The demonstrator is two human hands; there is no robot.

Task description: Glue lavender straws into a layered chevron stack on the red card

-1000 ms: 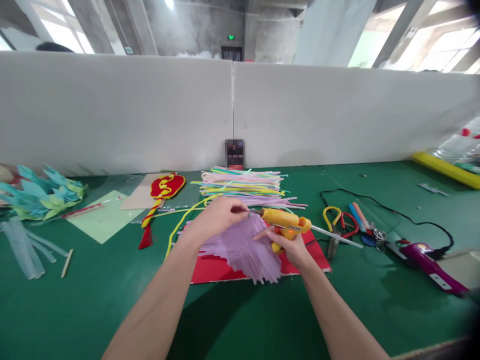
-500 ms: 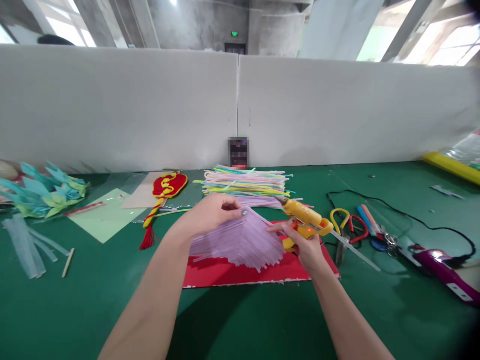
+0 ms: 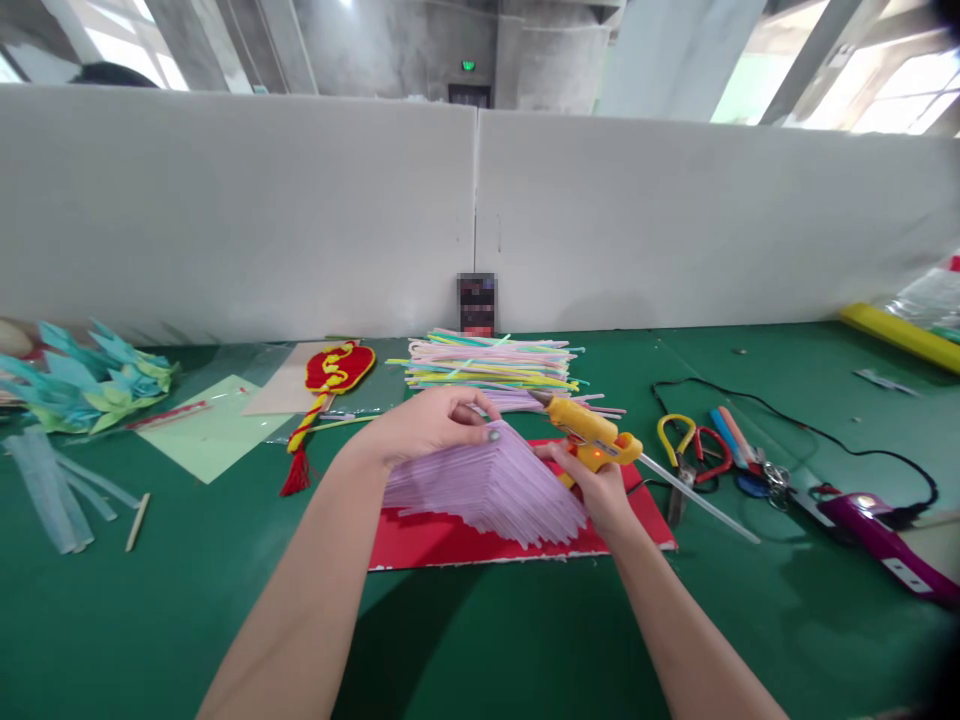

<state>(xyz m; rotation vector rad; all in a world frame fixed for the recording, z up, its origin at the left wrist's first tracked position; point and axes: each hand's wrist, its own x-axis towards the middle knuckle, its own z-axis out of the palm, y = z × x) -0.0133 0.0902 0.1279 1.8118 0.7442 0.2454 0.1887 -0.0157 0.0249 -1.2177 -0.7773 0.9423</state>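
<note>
My left hand is closed on the upper corner of a fan of glued purple straws, pinching it with thumb and fingers. That fan rests over a red card on the green table. My right hand grips a yellow hot glue gun; its nozzle points left toward the top corner of the fan, close to my left fingertips. A clear glue stick juts from the back of the gun to the right.
A pile of coloured straws lies behind the fan. Scissors, pens and a purple tool with a black cord sit to the right. A red tasselled ornament, a green sheet and paper flowers are on the left. A white partition closes the back.
The glue gun first swung right and away from the fan, then came back left with its nozzle near the corner. My left hand kept its pinch on the fan.
</note>
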